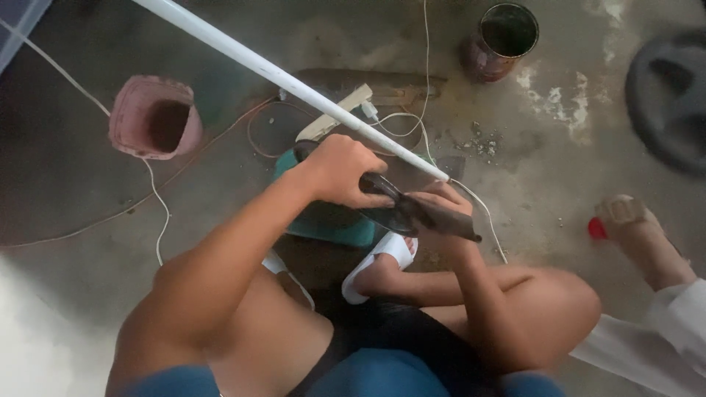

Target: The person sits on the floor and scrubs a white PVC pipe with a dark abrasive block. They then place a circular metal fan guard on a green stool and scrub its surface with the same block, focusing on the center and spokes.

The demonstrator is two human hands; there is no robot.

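Observation:
My left hand (342,173) is closed around the handle of a long dark blade-like tool (441,220) that runs down to the right. My right hand (440,209) sits at the tool's far part, fingers curled at the near end of a long white pipe (294,81). The pipe slants up to the top left, out of view. Its end meets both hands just above a teal block (331,220) on the concrete floor. Whether the right hand grips the pipe or the blade is hard to tell. My foot in a white sandal (382,257) rests below the hands.
A pink bucket (154,117) stands at the left and a rusty can (504,37) at the top. A white power strip (334,114) with cables lies behind the pipe. Another person's sandalled foot (640,228) is at the right, beside a small red thing (597,228). A dark round object (669,95) sits top right.

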